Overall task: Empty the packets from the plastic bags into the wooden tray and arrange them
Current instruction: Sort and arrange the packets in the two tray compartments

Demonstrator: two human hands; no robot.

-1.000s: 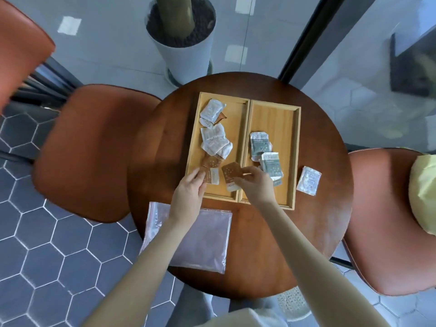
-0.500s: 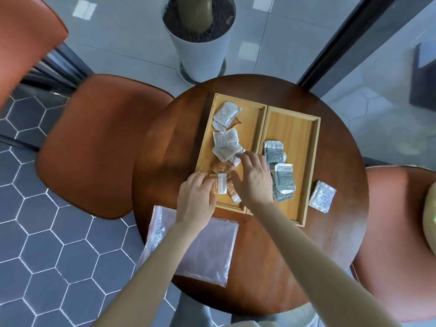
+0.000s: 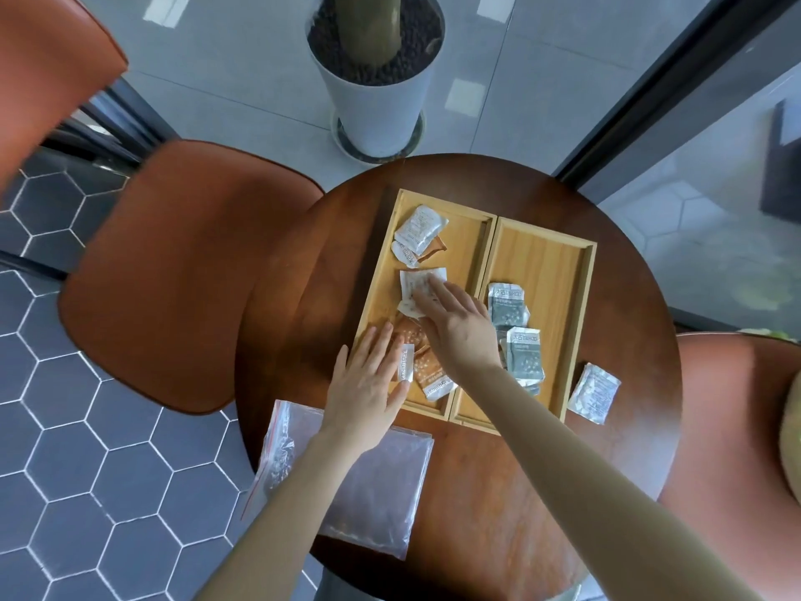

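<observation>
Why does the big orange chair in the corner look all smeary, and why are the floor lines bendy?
Head view: the orange chair back at top left is blurred; the wide-angle lens curves the hexagon-tiled floor and dark window frame near the edges. The round wooden table shines softly, and the clear plastic bag glints.

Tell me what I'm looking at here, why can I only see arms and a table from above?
No machine here: a person wears a camera on the head, so you look down along their arms. The left hand lies flat on the brown packets at the near end of the wooden tray. The right hand reaches across with straight fingers resting on the white packets. Neither hand has a grip on anything. The tray's other half holds grey packets. One loose white packet lies on the round table beside the tray, and an empty-looking plastic bag lies under the left arm.
</observation>
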